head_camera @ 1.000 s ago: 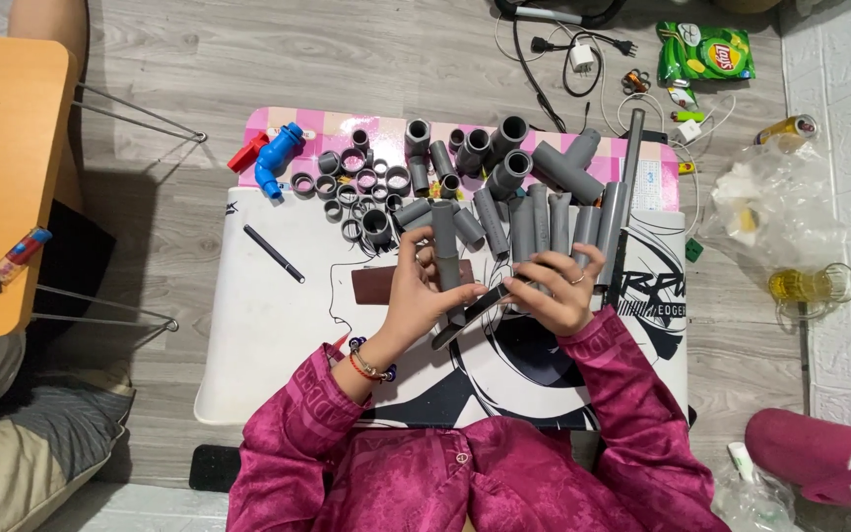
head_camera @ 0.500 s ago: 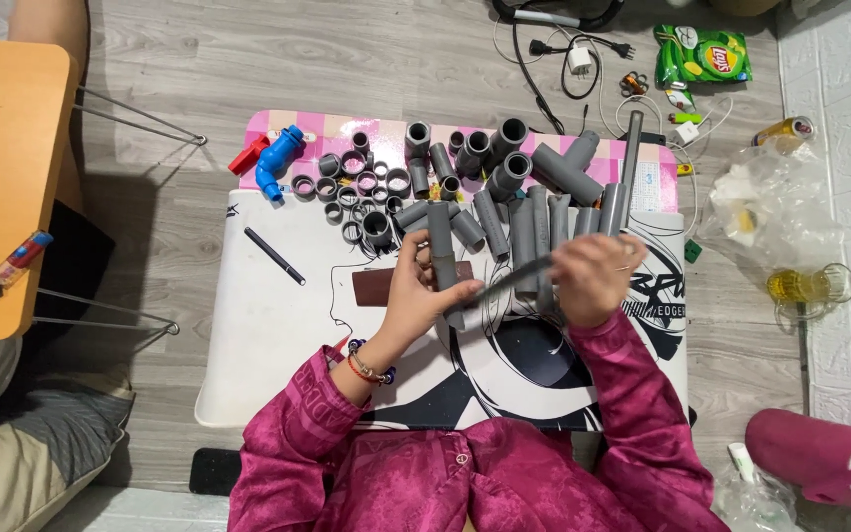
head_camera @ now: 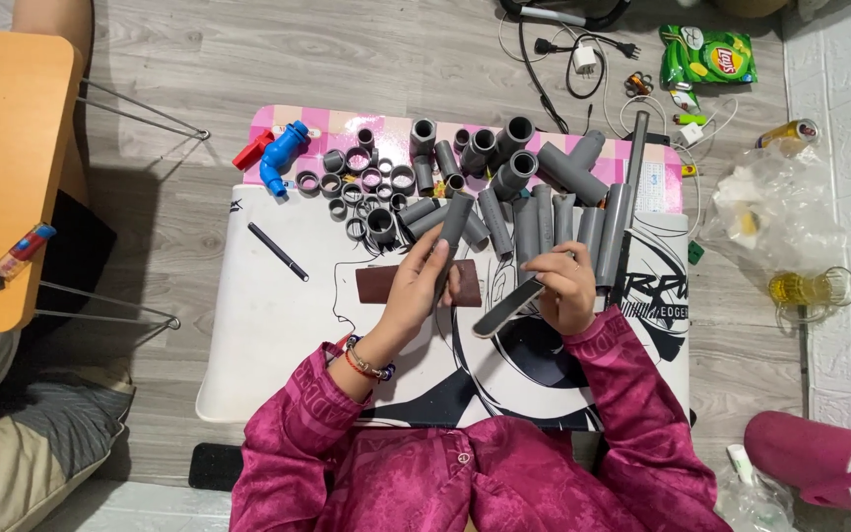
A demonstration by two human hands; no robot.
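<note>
Left hand (head_camera: 418, 296) clamps a short grey pipe piece (head_camera: 453, 236), long axis running up-away from it; right hand (head_camera: 561, 291) just beside grips a flat file (head_camera: 506, 307) slanting toward the left hand's wrist.

Magenta-pink long-sleeved top with faint tonal lettering, ribbed cuffs, small front button, beaded red-and-dark bracelet on left wrist, left hand (head_camera: 424, 289) and right hand (head_camera: 565, 293) bare, ungloved.

Home floor (snack bag (head_camera: 708, 56)) — makeshift workshop
</note>
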